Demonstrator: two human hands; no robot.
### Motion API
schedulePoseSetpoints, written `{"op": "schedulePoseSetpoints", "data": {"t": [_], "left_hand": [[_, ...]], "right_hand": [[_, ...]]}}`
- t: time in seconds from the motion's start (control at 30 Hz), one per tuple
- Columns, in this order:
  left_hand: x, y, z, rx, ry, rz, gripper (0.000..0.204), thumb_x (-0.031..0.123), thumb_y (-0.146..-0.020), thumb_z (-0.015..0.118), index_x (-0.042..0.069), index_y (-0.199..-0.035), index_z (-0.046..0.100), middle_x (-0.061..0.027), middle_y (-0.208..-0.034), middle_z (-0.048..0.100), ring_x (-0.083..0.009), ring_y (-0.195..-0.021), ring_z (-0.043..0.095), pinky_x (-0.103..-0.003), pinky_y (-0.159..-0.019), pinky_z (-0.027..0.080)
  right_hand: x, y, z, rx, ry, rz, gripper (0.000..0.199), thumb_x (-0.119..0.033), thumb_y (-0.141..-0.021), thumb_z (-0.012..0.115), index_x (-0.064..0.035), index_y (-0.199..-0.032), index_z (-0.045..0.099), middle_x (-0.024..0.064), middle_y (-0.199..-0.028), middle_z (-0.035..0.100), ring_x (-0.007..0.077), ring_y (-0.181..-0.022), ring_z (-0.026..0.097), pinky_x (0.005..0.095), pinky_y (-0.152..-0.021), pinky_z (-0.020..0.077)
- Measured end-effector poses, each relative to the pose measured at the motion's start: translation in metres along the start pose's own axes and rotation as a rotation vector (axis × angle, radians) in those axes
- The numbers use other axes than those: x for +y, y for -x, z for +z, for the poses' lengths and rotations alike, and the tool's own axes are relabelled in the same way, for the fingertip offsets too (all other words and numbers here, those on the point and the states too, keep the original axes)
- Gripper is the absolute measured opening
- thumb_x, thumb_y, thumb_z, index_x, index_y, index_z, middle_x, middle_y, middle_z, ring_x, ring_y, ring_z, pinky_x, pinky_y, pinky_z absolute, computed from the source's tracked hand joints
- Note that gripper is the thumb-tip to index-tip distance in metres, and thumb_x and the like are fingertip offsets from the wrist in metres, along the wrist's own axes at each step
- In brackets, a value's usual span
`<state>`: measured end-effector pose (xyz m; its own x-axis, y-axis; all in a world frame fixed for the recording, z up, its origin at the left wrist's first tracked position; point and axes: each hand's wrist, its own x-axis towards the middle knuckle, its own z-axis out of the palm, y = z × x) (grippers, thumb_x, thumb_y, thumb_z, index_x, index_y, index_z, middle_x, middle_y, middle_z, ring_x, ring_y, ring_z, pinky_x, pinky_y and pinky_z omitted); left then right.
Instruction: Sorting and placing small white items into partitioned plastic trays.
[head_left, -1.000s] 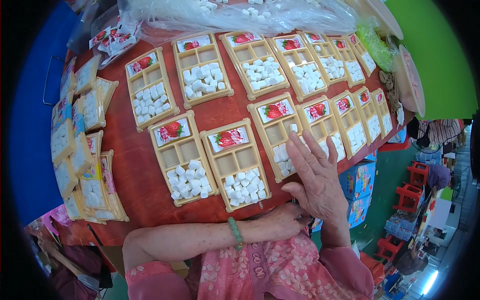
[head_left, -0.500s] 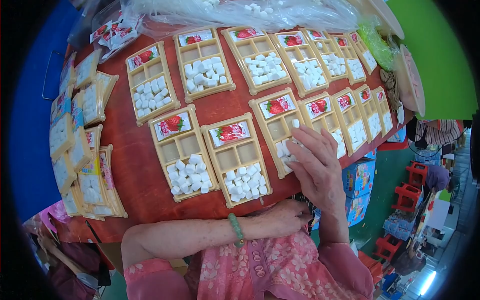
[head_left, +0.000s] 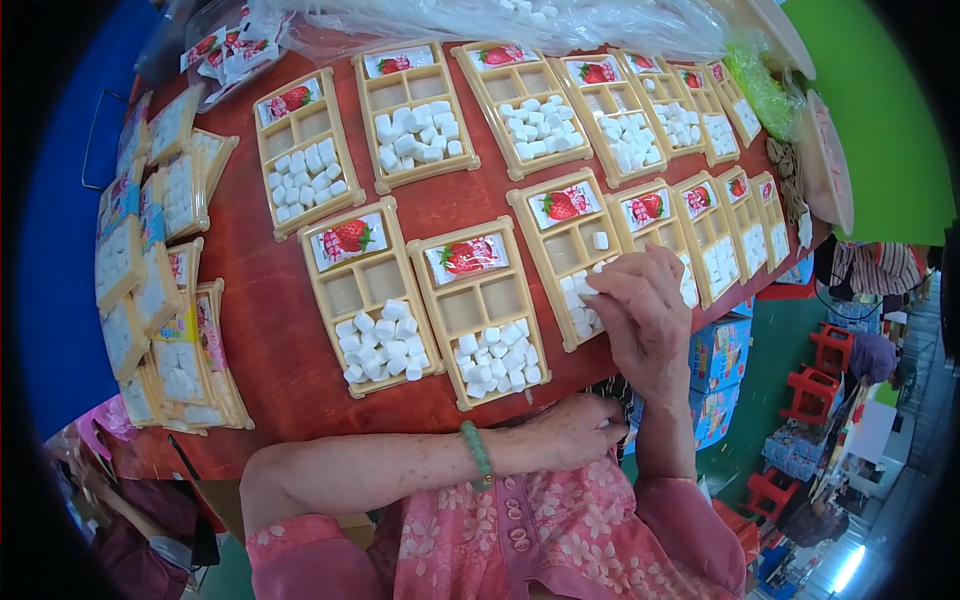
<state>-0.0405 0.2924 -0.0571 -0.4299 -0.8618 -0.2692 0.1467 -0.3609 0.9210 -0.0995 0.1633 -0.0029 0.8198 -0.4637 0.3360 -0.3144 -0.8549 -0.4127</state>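
Observation:
My right hand (head_left: 645, 318) is over the lower part of a beige compartment tray (head_left: 520, 215), its bent fingers drawn together at the small white marshmallows (head_left: 575, 287) there. Its fingertips hide whatever may be pinched between them. A lone marshmallow (head_left: 600, 240) lies in one of this tray's small middle compartments, below a strawberry-printed sachet (head_left: 565, 204). Across my body at the table's front edge rests my left hand (head_left: 575, 432), below the neighbouring tray (head_left: 415, 262). Its fingers bend inward and their tips are hidden; a green bead bracelet (head_left: 475, 455) circles that wrist.
Two rows of similar trays cover the red table (head_left: 255, 330). Stacked filled trays (head_left: 170, 300) stand at the left. Clear plastic sheeting (head_left: 400, 25) lies along the back, with loose sachets (head_left: 235, 55) at back left. Blue cartons (head_left: 720, 355) stand beyond the right edge.
My right hand has drawn back from the small compartment toward the marshmallows below, and its fingers have curled together. The lone marshmallow stays in the compartment. The view has shifted slightly; my left hand stays put.

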Motion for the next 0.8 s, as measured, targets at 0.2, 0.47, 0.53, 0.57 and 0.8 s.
{"op": "schedulePoseSetpoints", "data": {"t": [0.2, 0.47, 0.53, 0.57, 0.8], "left_hand": [[0.004, 0.000, -0.001, 0.008, 0.026, -0.020, 0.036, 0.031, -0.094, 0.055, -0.003, -0.097, 0.065, -0.0231, -0.078, 0.065, -0.0344, -0.076, 0.066, -0.045, -0.074, 0.050], [0.025, 0.005, -0.014, -0.154, 0.763, -0.274, 0.047, 0.046, -0.103, 0.041, 0.005, -0.095, 0.064, -0.0050, -0.080, 0.064, -0.0112, -0.057, 0.058, -0.024, -0.043, 0.039], [0.020, 0.007, -0.017, -0.198, 0.834, -0.217, 0.051, 0.051, -0.102, 0.037, 0.007, -0.096, 0.062, -0.0035, -0.076, 0.062, -0.0102, -0.054, 0.055, -0.022, -0.039, 0.035], [0.018, 0.007, -0.016, -0.198, 0.832, -0.217, 0.051, 0.051, -0.102, 0.037, 0.007, -0.096, 0.062, -0.0035, -0.076, 0.062, -0.0102, -0.054, 0.055, -0.022, -0.039, 0.035], [0.023, 0.005, -0.014, -0.181, 0.745, -0.284, 0.031, 0.032, -0.104, 0.048, 0.006, -0.103, 0.065, -0.0018, -0.080, 0.060, -0.0062, -0.055, 0.054, -0.019, -0.042, 0.036]], "right_hand": [[0.002, 0.005, -0.004, 0.102, -0.216, 0.063, 0.021, 0.006, -0.078, 0.067, -0.0018, -0.097, 0.064, 0.0087, -0.092, 0.065, 0.0237, -0.087, 0.061, 0.0423, -0.094, 0.0417], [-0.014, 0.035, -0.054, 0.021, -0.591, 0.179, 0.021, 0.002, -0.068, 0.077, -0.0031, -0.086, 0.068, 0.0091, -0.088, 0.070, 0.0245, -0.081, 0.064, 0.0375, -0.080, 0.0471], [-0.010, 0.039, -0.060, -0.170, -0.602, 0.073, 0.022, -0.005, -0.068, 0.080, -0.0045, -0.086, 0.068, 0.0065, -0.088, 0.070, 0.0236, -0.082, 0.065, 0.0425, -0.084, 0.0444], [-0.009, 0.038, -0.062, -0.168, -0.603, 0.072, 0.022, -0.005, -0.068, 0.080, -0.0045, -0.086, 0.068, 0.0065, -0.088, 0.070, 0.0236, -0.082, 0.065, 0.0425, -0.084, 0.0444], [-0.008, 0.021, -0.053, -0.106, -0.472, 0.159, 0.022, -0.005, -0.070, 0.079, -0.0048, -0.090, 0.068, 0.0058, -0.088, 0.067, 0.0255, -0.082, 0.062, 0.0376, -0.079, 0.0441]]}}
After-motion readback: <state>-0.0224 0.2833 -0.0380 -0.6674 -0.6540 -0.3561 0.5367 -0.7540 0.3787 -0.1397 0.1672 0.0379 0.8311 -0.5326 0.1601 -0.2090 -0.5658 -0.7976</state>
